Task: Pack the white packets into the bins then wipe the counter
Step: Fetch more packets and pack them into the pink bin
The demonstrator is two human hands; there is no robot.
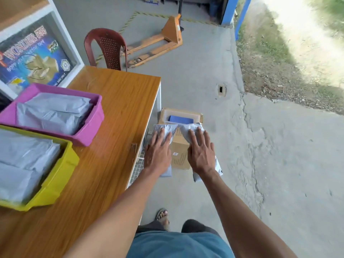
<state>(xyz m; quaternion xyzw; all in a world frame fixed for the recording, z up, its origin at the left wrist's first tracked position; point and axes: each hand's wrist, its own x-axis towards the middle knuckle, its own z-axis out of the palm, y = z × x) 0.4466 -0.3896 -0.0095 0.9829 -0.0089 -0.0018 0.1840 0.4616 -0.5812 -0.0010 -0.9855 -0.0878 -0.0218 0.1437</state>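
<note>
My left hand [158, 155] holds a white packet [164, 128] just past the right edge of the wooden counter [115, 101]. My right hand [202, 155] holds a second white packet [189, 128] beside it. Both hands lie on top of their packets with fingers spread, and the thumbs are hidden underneath. The packets hang over a cardboard box [179, 155] on the floor. On the counter's left, a pink bin [93, 125] and a yellow bin [61, 175] each hold several grey-white packets.
An open carton [199, 116] with a blue item inside stands behind the cardboard box. A maroon plastic chair [108, 47] stands at the counter's far end, with an orange pallet jack [158, 43] beyond it. A white shelf with a printed box [37, 53] borders the counter's left.
</note>
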